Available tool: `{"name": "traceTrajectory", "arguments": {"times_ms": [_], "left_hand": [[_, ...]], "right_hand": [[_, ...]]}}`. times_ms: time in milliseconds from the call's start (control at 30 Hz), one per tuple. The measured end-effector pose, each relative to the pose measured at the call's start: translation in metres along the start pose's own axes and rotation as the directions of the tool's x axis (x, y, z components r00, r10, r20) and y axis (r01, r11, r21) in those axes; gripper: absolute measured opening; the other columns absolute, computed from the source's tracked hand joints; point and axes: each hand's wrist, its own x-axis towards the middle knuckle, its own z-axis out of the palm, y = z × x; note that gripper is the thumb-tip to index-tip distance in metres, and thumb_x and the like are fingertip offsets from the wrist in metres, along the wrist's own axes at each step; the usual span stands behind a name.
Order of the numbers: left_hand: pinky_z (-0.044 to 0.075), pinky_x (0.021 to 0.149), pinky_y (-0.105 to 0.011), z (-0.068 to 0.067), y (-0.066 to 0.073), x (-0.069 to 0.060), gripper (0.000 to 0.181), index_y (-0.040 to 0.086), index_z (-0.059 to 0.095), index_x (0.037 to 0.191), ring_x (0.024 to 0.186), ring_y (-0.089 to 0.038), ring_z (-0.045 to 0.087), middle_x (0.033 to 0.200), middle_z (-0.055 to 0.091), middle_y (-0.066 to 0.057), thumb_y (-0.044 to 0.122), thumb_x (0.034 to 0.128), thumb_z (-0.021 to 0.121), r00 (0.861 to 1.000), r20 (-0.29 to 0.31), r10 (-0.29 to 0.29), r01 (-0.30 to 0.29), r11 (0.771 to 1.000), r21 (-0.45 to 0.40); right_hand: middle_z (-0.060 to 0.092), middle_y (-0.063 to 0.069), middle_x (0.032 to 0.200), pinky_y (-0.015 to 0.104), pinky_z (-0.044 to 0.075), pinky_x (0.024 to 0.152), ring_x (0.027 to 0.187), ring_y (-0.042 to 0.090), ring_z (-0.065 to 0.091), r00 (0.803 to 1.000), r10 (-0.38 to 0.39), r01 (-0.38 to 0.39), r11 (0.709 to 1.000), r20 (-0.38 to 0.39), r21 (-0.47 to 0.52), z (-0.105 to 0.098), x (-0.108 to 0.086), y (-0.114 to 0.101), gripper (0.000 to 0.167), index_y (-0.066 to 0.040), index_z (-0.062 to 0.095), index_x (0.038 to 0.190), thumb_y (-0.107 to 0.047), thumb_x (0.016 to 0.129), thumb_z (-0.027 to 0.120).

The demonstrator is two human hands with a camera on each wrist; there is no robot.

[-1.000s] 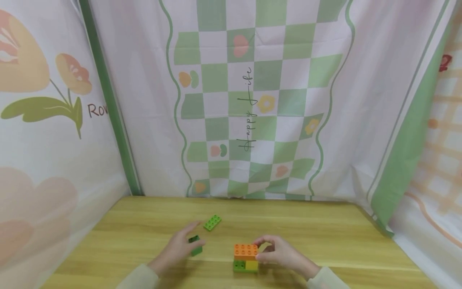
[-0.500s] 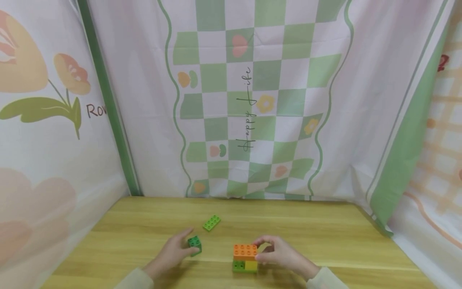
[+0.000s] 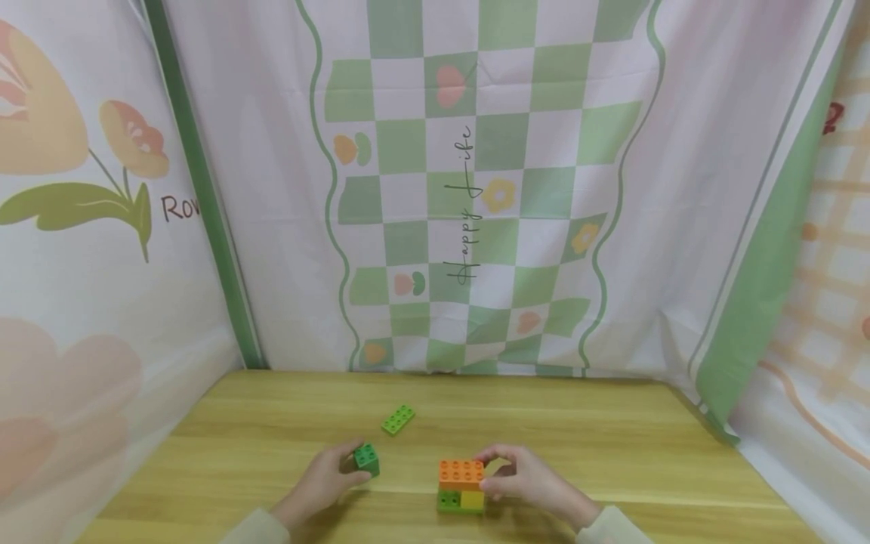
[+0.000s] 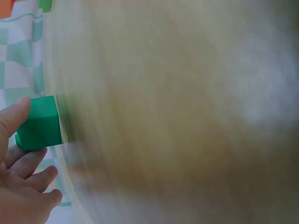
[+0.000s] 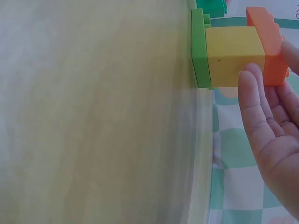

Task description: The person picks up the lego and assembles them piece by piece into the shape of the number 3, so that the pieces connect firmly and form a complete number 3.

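My left hand [image 3: 325, 477] pinches a dark green building brick [image 3: 368, 461], thumb on one side and fingers on the other. In the left wrist view this brick [image 4: 41, 125] sits upright on the table. Right of it stands a small stack: a light green plate [image 3: 448, 508] at the bottom, a yellow brick [image 3: 472, 500] over its right part and an orange brick [image 3: 457, 476] on top. My right hand [image 3: 529, 477] holds the stack at the orange brick's right end. In the right wrist view its fingertips [image 5: 252, 77] lie against the yellow brick.
A loose light green plate with studs [image 3: 398, 420] lies farther back on the wooden table [image 3: 557, 415]. Behind the table hangs a checked cloth [image 3: 476, 332], and printed curtains [image 3: 75, 302] close off the sides.
My left hand's fingers have come down from above the dark green brick and closed in on its sides. The right hand and the stack stay in place.
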Motion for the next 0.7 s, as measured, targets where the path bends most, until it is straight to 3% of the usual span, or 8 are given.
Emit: {"name": "traceTrajectory", "arguments": {"times_ms": [433,700], "left_hand": [[0.037,0.091,-0.057,-0.002,0.004,-0.001,0.052,-0.01,0.052,0.12,0.111,-0.045,0.048,0.117,0.055,-0.026,0.014,0.078,0.071,0.999,-0.044,0.016,-0.016,1.0,-0.009],[0.033,0.092,-0.061,-0.005,0.011,0.0,0.048,-0.003,0.054,0.122,0.114,-0.045,0.045,0.122,0.053,-0.025,0.019,0.0813,0.069,0.998,-0.062,-0.015,0.014,1.0,-0.011]], "right_hand": [[0.054,0.009,0.109,0.034,0.054,0.065,0.076,0.024,0.06,1.0,0.03,-0.029,0.999,-0.008,0.019,0.0,0.0,0.002,0.042,0.007,0.053,0.118,-0.009,0.082,0.068],[0.054,0.009,0.108,0.033,0.054,0.065,0.076,0.024,0.06,1.0,0.03,-0.03,0.999,0.001,0.025,0.0,0.0,0.002,0.041,0.007,0.052,0.118,-0.008,0.083,0.067]]}}
